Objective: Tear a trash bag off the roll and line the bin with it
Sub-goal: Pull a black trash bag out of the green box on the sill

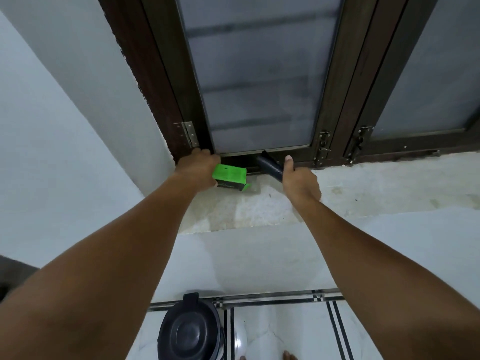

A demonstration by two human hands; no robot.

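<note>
1. Pretty early days as far as I can tell. Both arms are stretched up to the pale stone window sill [363, 188], and the round black plastic bin with its lid on [191, 331] is sitting on the white tiled floor [285, 333] down by the person's feet, near the wall. No bag in it or over its rim that I can see, so the lining part hasn't started.

2. The left hand [198, 168] is curled around one end of a bright green cardboard box [230, 176] that rests on the sill. Fingers are wrapped over the top edge, so it looks like a proper grip, holding the box steady or lifting it.

3. The right hand [298, 181] is closed around a dark blue-black roll of trash bags [270, 166], thumb sticking up along it. The roll pokes out past the hand toward the dark wooden window frame [332, 131] and the box. My guess is it's coming out of that box, but I can't tell for sure.

4. Roll and box are just beside each other between the two hands, right at the foot of the frosted glass pane [259, 74].

5. Still left, by my reckoning: unroll a bag, tear it off at the perforation, take the lid off the bin, open the bag and fold it over the rim. Nothing looks torn off yet; the roll seems tightly wound.
</note>
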